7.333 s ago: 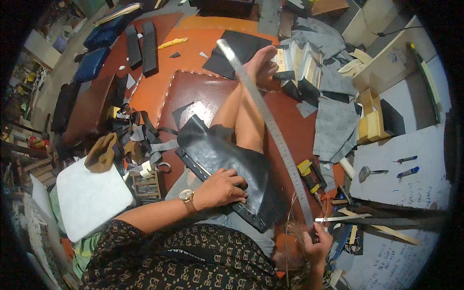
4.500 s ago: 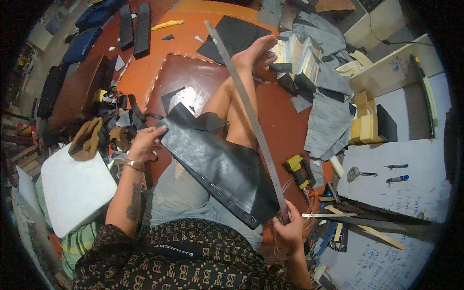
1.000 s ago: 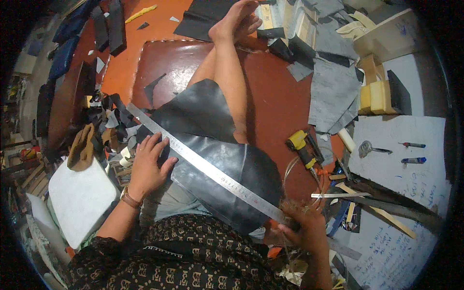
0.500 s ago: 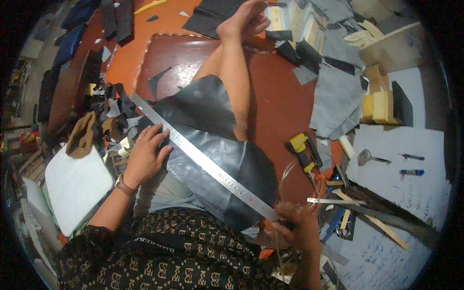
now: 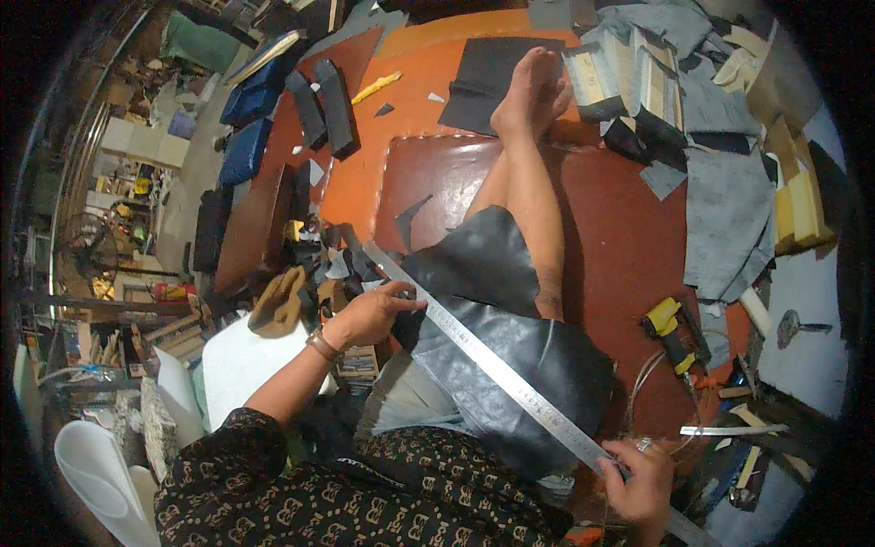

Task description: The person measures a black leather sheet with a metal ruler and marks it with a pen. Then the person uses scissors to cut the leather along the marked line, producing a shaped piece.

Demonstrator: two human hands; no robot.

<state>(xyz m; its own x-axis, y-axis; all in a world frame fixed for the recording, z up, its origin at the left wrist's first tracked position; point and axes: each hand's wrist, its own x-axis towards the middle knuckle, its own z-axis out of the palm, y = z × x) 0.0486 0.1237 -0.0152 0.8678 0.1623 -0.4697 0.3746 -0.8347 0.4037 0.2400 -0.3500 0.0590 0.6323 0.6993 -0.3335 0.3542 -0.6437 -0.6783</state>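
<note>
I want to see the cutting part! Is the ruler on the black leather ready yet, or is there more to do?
Nearly ready. The long metal ruler already lies slantwise across the black leather sheet on the person's lap. In hand: the left hand presses its upper end, the right hand holds its lower end. Left: no line or cut shows along the ruler yet, and neither hand holds a cutting tool.

Glossy black leather sheet [image 5: 510, 337], brushed metal ruler [image 5: 492, 369], matt reddish-brown leather mat [image 5: 620, 246].

Dark patterned sleeves, wristwatch [image 5: 321, 345], ring [image 5: 643, 445], bare foot [image 5: 531, 91]
</note>
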